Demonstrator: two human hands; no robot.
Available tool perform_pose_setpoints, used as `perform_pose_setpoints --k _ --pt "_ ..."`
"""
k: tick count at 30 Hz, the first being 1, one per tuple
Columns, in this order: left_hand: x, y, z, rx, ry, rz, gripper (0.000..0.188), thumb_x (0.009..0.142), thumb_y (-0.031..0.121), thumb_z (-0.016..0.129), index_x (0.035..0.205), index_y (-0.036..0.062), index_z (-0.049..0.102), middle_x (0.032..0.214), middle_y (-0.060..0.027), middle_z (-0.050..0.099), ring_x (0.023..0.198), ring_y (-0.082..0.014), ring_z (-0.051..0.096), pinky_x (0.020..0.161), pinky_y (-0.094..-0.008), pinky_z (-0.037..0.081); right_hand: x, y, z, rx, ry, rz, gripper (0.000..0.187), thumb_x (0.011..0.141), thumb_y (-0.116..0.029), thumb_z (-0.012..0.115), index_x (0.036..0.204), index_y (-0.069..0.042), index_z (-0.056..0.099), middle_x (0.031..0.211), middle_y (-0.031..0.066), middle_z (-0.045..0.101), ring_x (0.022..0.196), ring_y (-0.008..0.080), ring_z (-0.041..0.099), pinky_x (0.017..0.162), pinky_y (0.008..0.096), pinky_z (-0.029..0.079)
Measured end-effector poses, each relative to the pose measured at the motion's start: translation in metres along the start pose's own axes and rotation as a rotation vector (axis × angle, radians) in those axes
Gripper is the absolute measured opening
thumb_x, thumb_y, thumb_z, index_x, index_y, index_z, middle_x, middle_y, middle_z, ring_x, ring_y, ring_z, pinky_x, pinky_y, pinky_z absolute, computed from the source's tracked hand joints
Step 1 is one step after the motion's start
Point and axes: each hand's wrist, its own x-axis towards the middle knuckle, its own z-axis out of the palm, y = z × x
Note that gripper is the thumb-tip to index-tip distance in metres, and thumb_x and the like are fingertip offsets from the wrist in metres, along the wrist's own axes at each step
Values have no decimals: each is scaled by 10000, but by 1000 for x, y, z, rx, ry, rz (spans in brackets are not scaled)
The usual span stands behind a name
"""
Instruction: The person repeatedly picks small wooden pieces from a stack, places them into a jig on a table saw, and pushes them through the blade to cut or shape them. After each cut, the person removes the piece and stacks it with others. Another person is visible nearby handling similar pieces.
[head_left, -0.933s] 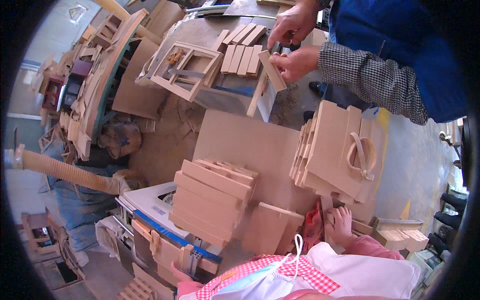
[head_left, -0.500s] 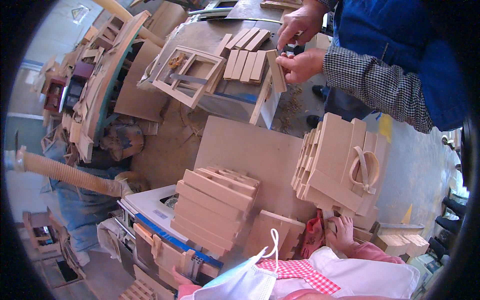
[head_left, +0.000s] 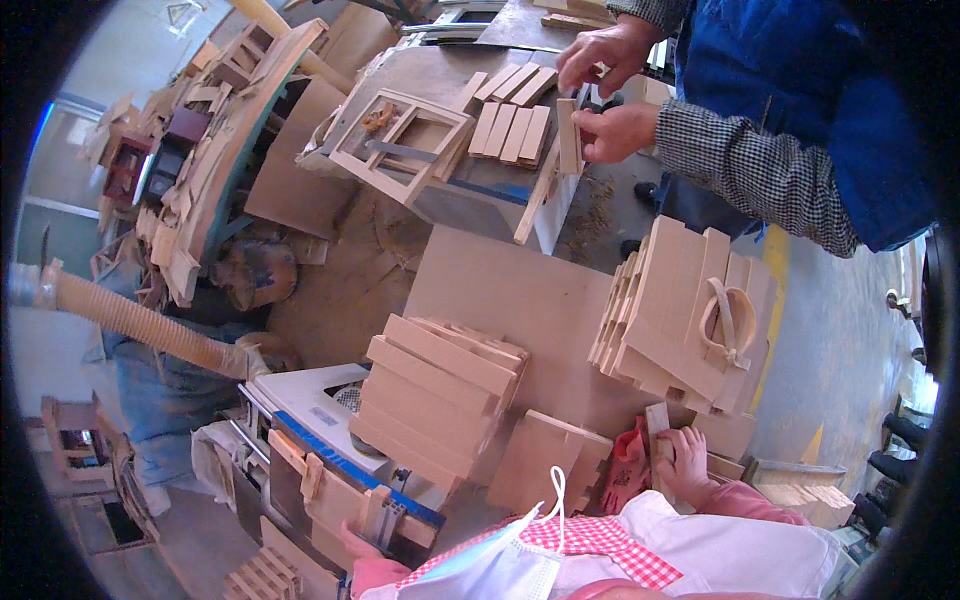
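My right hand [head_left: 684, 466], fingers bent, grips a short wooden strip [head_left: 657, 422] at the lower right. Just left of it lies a crumpled red cloth-like piece [head_left: 627, 468]. A small stack of wooden boards [head_left: 537, 455] stands beside that. My left hand [head_left: 360, 545] is low by the front of a machine with a blue-edged fence [head_left: 345, 470]; its fingers are mostly hidden. On the machine's white top rests a tall stack of wooden slats [head_left: 440, 395]. A hanging face mask [head_left: 490, 560] covers part of the lower view.
A larger slat stack [head_left: 660, 310] with a tape-like loop [head_left: 728, 322] on it stands at right. Across from me, a co-worker's hands [head_left: 610, 125] hold a wooden piece over a table [head_left: 400, 75] with frames and slats. A ribbed hose [head_left: 150, 318] runs in from the left.
The whole view has shifted slightly. The strip in my right hand now shows more of its length above the fingers. The co-worker's wooden piece has turned and looks narrower.
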Motion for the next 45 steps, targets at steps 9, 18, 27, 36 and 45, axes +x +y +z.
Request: perform_pose_setpoints --k 9,18,27,36,45 --pt "1 -7 3 49 16 32 449 984 353 365 1280 63 539 1273 -142 533 1189 -267 478 1040 -377 349 1 4 2 13 20 -13 384 713 -276 625 1027 -60 576 956 154 552 931 369 503 842 475 382" --pt "-3 -1 4 163 29 -1 435 985 346 366 1274 75 547 1267 -139 535 1184 -268 480 1038 -377 350 0 1 0 14 35 -35 373 702 -239 619 1028 -63 577 966 157 565 929 370 509 830 476 389" --pt "-8 23 6 144 19 -47 450 984 364 361 1253 63 560 1255 -143 553 1167 -262 498 1016 -372 368 -1 -4 -5 36 49 -48 382 688 -217 613 1036 -68 570 957 164 562 933 375 511 840 473 392" --pt "-1 9 12 -46 23 -24 471 999 360 337 1257 26 547 1223 -148 577 1149 -265 520 1001 -374 383 -4 1 0 11 90 -93 361 703 -192 592 1039 -63 561 962 176 562 944 392 512 846 476 403" --pt "16 -23 24 -187 81 -12 461 998 353 364 1231 7 560 1177 -158 595 1113 -266 536 990 -387 391 -6 8 4 38 105 -89 320 715 -175 591 1010 -51 576 949 184 578 933 397 530 844 473 421"
